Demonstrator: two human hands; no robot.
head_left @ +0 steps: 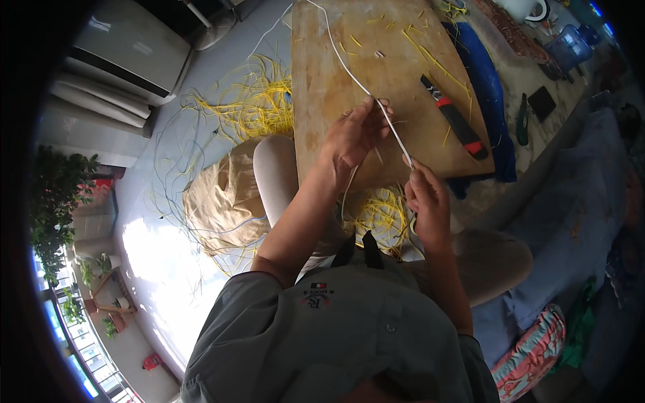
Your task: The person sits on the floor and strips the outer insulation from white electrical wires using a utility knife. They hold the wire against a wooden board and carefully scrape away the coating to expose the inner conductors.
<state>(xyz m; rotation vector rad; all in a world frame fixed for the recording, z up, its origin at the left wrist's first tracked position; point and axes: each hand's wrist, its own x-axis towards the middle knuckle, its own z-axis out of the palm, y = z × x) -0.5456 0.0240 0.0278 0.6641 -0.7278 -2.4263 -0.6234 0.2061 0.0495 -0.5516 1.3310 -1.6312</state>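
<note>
A thin white cable runs down from the top of the wooden board and passes through both my hands. My left hand is closed over the board, thumb and fingers pinching the cable. Lower and to the right, at the board's near edge, my right hand grips the same cable between thumb and curled fingers. The stretch between them looks fairly straight. To the right of my hands, a black and red hand tool lies on the board, untouched.
Yellow wire scraps are strewn over the board. Tangled yellow strands pile up on the floor at left, with more yellow strands below the board. At right lie a blue cloth, a dark green-handled tool and a black flat square.
</note>
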